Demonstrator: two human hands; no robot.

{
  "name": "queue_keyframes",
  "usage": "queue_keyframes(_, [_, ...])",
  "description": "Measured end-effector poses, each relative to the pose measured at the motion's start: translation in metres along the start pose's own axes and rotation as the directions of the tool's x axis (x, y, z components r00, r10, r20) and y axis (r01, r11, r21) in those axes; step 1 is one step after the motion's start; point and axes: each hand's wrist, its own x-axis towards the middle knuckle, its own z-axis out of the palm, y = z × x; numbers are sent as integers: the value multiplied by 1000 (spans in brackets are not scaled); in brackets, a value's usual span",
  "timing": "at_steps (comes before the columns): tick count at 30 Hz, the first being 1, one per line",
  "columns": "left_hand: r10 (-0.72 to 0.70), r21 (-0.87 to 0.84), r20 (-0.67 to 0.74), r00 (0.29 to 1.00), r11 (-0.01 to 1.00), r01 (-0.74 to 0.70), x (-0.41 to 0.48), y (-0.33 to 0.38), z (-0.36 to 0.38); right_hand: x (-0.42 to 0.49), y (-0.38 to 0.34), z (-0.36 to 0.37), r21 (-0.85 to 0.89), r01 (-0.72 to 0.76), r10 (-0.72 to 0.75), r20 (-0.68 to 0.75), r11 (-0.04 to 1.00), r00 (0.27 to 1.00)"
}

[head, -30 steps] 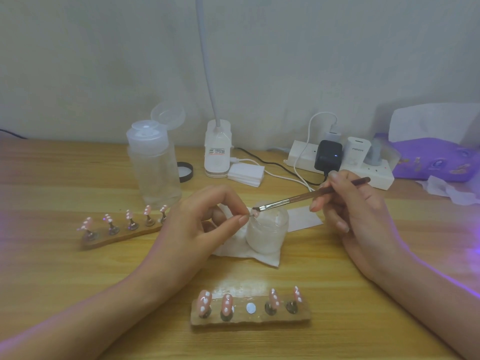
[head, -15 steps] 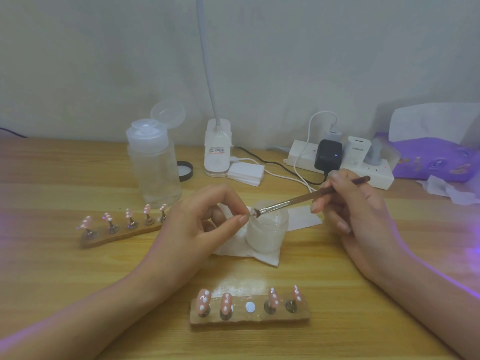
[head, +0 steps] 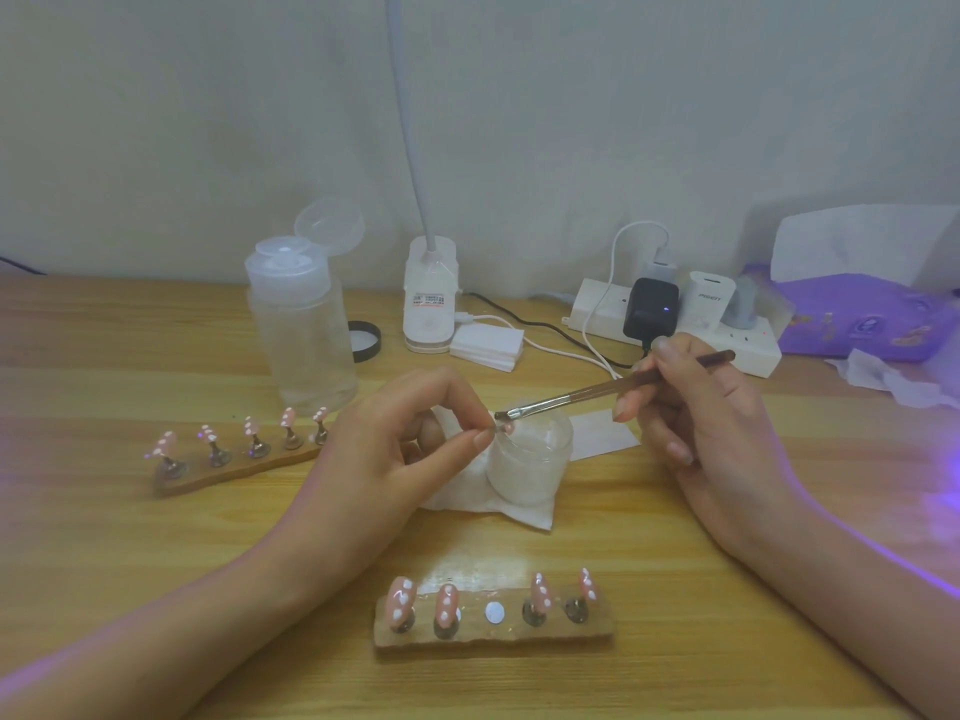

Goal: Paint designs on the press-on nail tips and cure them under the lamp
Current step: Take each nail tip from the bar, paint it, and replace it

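The left hand (head: 395, 449) is closed in a pinch. Its thumb and index finger hold a small pink nail tip (head: 507, 429) just above the rim of a white jar (head: 530, 459). Most of the tip is hidden by the fingertips. The right hand (head: 711, 423) grips a thin brush (head: 613, 389) like a pen, and the bristle end touches the held tip. The jar stands on a folded tissue (head: 519, 511), between the two hands.

On the wooden surface (head: 130, 563), close to the person, lies the near holder (head: 493, 636). It carries four pink tips with white dots, and its middle place shows only a white disc. The far holder (head: 234, 467) lies to the left, with five dotted tips on it. Behind it stands a clear bottle (head: 301, 324) with its flip cap open. The lamp base (head: 430, 304) and a power strip (head: 748, 350) are at the wall. Purple light falls on the right forearm.
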Motion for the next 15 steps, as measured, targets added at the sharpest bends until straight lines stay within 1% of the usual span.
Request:
queue_keyframes(2, [-6, -9, -3, 1000, 1000, 6, 0, 0, 0, 0, 1, 0, -11, -6, 6, -20, 1000, 1000])
queue_keyframes(4, [0, -4, 2, 1000, 1000, 0, 0, 0, 0, 1, 0, -1, 20, -9, 10, -36, 1000, 999])
queue_keyframes(6, [4, -4, 7, 1000, 1000, -4, 0, 0, 1, 0, 0, -2, 30, 2, -1, -8, 1000, 1000])
queue_keyframes(8, [0, -8, 8, 1000, 1000, 0, 0, 0, 1, -1, 0, 0, 0, 13, -13, 13, 1000, 1000])
queue_keyframes(10, [-5, -11, 10, 1000, 1000, 5, 0, 0, 0, 0, 1, -1, -13, 5, -5, -22, 1000, 1000])
queue_keyframes(12, [-6, -15, 10, 1000, 1000, 7, 0, -1, 0, 1, 0, -2, 16, 1, 0, -51, 1000, 999])
queue_keyframes(15, [-9, -30, 9, 1000, 1000, 9, 0, -1, 1, 0, 0, 0, 20, 3, -3, -4, 1000, 1000])
